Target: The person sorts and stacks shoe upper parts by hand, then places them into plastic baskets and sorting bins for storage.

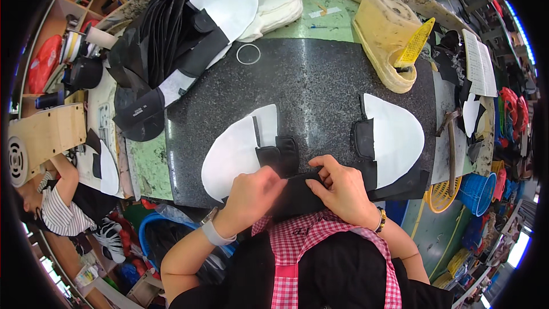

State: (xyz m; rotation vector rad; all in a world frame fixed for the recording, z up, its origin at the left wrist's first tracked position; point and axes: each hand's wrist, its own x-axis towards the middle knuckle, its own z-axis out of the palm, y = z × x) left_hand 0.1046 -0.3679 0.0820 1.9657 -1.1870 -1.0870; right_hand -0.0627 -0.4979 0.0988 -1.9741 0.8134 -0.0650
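A black shoe-upper piece [300, 194] lies at the slab's near edge, against my apron. My left hand [254, 197] is closed, its slightly blurred fingers pressed together on the left side of this piece. At the other side my right hand [343, 189] is curled, with thumb and fingers holding the upper edge. Beside my left hand rests a white-lined upper [231, 154] with a black tongue-like flap [286, 153]. Another white-lined upper [397, 140] lies to the right, its black padded part facing left. My fingers partly cover the worked piece.
A stack of black upper pieces [157, 57] and white pieces [280, 8] fill the far left. A yellowed shoe-shaped holder [386, 34] stands far right. A white ring [248, 54] lies on the dark slab [309, 80]. A hammer [451, 149] and baskets [477, 194] sit right. Another person [60, 206] works at left.
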